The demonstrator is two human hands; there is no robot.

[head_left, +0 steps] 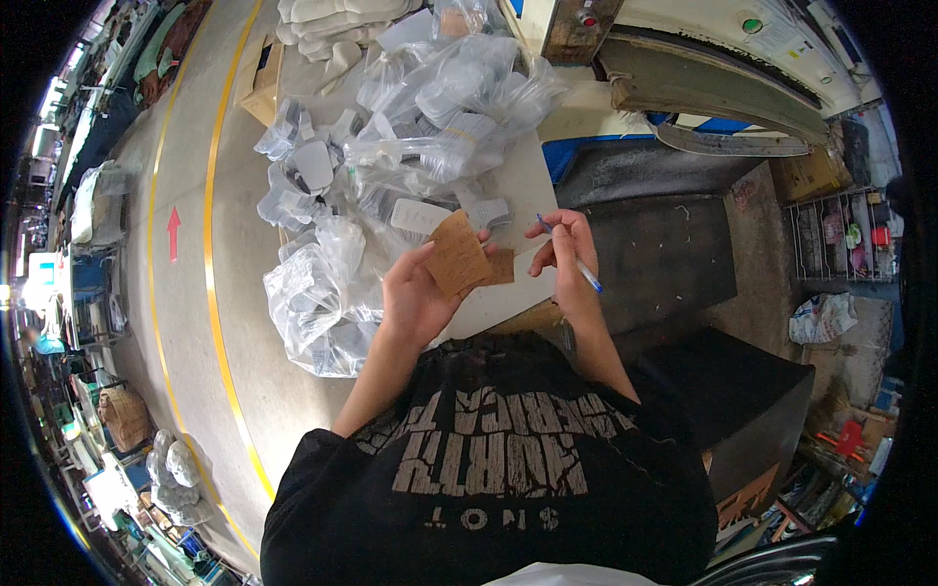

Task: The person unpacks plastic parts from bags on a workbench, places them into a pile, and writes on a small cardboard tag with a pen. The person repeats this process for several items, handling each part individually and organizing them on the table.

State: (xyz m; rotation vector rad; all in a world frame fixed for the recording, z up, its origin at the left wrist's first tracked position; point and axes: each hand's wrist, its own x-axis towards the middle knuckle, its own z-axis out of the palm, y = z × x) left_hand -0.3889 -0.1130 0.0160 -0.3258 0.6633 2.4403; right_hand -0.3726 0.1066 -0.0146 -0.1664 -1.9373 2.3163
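My left hand is closed on a brown cardboard piece with handwriting on it, held up over the table's near edge. A second brown cardboard piece shows behind it, partly hidden by the first. My right hand grips a pen with a blue end, just right of the cardboard. The pen does not touch the cardboard. Beyond my hands, clear plastic bags with grey and white flat shaped pieces lie heaped on the white table.
Another clear plastic bag sits beside my left forearm. To the right stand a dark bench and a machine with a green button. A black box is near my right elbow. Yellow lines mark the floor at left.
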